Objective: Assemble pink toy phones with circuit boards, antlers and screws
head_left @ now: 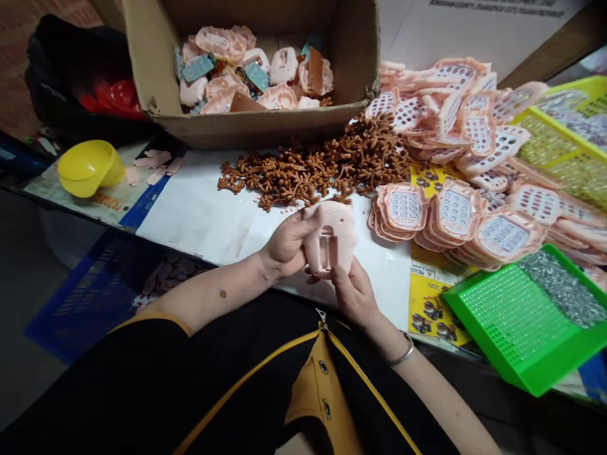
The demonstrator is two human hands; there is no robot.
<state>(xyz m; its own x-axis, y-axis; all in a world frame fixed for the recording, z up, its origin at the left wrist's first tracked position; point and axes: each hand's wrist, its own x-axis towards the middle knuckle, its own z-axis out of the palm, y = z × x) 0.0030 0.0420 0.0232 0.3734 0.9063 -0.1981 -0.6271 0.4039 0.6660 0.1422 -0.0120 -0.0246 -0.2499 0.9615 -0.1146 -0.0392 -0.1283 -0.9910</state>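
Observation:
Between my two hands is a pink plastic toy housing (pixel 344 230), its back with an uncovered battery slot facing up. My left hand (pixel 289 243) grips its left side, thumb along the top edge. At the lower right edge, my right hand (pixel 353 287) pinches it with the thumb on the near face. Just beyond the housing lies a heap of small brown branching plastic parts (pixel 303 170). To the right stand stacks of pink keypad panels (pixel 403 208), apart from both hands. What the fingers do behind the housing is hidden.
A cardboard box (pixel 265 126) at the back holds pink housings and teal parts. A green basket (pixel 502 322) with small metal pieces, likely screws, sits at right. Loose pink panels (pixel 450 120) pile behind the stacks. A yellow scoop-like cup (pixel 90 167) is at left.

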